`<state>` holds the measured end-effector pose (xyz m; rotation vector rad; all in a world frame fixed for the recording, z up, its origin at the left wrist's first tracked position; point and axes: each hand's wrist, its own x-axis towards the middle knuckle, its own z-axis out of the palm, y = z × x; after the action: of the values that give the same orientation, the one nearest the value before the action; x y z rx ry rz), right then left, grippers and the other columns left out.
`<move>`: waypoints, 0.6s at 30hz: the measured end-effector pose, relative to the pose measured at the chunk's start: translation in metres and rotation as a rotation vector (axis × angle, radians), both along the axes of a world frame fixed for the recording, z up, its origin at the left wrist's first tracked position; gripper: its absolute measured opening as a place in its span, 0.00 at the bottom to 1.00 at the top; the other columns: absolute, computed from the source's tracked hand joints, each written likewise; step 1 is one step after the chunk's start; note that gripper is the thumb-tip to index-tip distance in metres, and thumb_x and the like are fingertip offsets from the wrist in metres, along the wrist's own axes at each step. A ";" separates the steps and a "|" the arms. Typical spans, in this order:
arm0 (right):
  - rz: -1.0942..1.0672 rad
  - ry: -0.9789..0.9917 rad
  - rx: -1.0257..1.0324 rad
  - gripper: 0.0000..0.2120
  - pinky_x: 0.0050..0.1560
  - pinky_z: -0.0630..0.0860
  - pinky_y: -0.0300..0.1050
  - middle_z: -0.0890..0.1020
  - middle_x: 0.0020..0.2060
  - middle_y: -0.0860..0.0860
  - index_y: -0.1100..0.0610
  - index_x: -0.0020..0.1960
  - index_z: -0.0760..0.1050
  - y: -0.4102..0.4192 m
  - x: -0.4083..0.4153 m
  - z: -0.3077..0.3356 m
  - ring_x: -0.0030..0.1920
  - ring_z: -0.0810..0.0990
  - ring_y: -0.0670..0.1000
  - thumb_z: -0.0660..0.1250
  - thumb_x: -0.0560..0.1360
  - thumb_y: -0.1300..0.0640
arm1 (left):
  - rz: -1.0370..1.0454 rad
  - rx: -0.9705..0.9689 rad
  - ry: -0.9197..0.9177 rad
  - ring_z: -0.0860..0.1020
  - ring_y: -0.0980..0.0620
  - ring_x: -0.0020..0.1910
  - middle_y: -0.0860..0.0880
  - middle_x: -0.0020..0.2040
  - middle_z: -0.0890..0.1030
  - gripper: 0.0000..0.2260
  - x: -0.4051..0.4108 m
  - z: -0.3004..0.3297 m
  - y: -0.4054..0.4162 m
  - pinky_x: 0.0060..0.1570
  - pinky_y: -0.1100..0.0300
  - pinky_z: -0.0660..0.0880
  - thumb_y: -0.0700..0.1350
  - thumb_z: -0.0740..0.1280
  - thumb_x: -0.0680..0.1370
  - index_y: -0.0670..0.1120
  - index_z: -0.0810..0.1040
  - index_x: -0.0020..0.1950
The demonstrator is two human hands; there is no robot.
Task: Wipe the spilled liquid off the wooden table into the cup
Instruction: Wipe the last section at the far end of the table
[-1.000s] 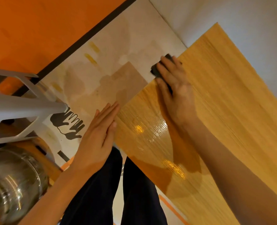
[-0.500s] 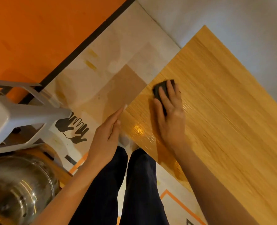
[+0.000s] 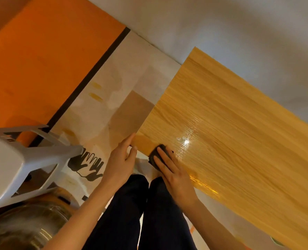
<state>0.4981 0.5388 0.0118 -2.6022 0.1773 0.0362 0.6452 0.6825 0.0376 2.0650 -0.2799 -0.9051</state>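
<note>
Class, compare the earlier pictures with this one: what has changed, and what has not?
The right hand has dragged the dark sponge back across the wooden table to its near corner. The left hand, flat before, now curls there. The white stool stayed.

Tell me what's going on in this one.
Someone is wiping a wet wooden table. The right hand presses a dark wiping pad flat at the table's near edge, by the corner, with a glossy wet patch just beyond it. The left hand sits curled at that corner, off the edge. Something pale and translucent shows below between the hands, possibly the cup, but whether the left hand grips it is unclear.
</note>
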 end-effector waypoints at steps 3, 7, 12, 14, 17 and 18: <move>-0.111 0.018 0.089 0.23 0.69 0.71 0.51 0.67 0.74 0.50 0.55 0.70 0.71 -0.010 -0.016 0.015 0.76 0.60 0.52 0.65 0.76 0.62 | 0.003 -0.028 -0.095 0.63 0.65 0.74 0.58 0.76 0.68 0.21 -0.006 0.010 -0.002 0.64 0.81 0.59 0.44 0.60 0.85 0.52 0.65 0.79; -0.522 0.021 0.316 0.28 0.71 0.68 0.45 0.68 0.72 0.44 0.50 0.70 0.71 -0.016 -0.013 0.045 0.72 0.67 0.43 0.69 0.73 0.68 | -0.018 -0.136 -0.011 0.69 0.67 0.71 0.61 0.71 0.74 0.17 -0.020 0.025 -0.024 0.68 0.70 0.67 0.47 0.60 0.85 0.57 0.70 0.74; -0.763 -0.064 0.362 0.26 0.66 0.68 0.32 0.63 0.72 0.47 0.53 0.71 0.69 -0.021 0.001 0.073 0.67 0.66 0.35 0.68 0.75 0.63 | 0.024 -0.235 0.606 0.74 0.58 0.68 0.54 0.72 0.74 0.19 -0.046 0.049 -0.082 0.68 0.58 0.73 0.57 0.60 0.83 0.56 0.70 0.73; -0.769 -0.086 0.380 0.25 0.56 0.72 0.28 0.62 0.66 0.48 0.55 0.69 0.66 -0.019 0.002 0.077 0.60 0.67 0.31 0.71 0.74 0.59 | 0.059 -0.248 0.673 0.78 0.57 0.64 0.53 0.65 0.80 0.14 -0.053 0.051 -0.100 0.63 0.58 0.76 0.53 0.58 0.85 0.55 0.75 0.68; -0.718 -0.055 0.394 0.24 0.54 0.77 0.35 0.62 0.65 0.46 0.55 0.66 0.65 -0.016 -0.004 0.077 0.58 0.70 0.35 0.71 0.74 0.53 | 0.095 -0.154 0.516 0.80 0.55 0.57 0.47 0.60 0.82 0.10 -0.055 0.043 -0.120 0.57 0.62 0.76 0.43 0.59 0.86 0.52 0.78 0.63; -0.700 -0.045 0.401 0.24 0.57 0.76 0.38 0.62 0.66 0.45 0.54 0.66 0.65 -0.016 -0.006 0.075 0.60 0.70 0.36 0.70 0.75 0.53 | 0.081 -0.117 0.468 0.80 0.52 0.58 0.44 0.61 0.82 0.11 -0.055 0.039 -0.124 0.58 0.60 0.76 0.41 0.59 0.86 0.49 0.78 0.64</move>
<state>0.4918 0.5227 0.0865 -2.0195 0.9448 -0.2130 0.5906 0.5583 0.0767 1.6856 0.0035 -1.2545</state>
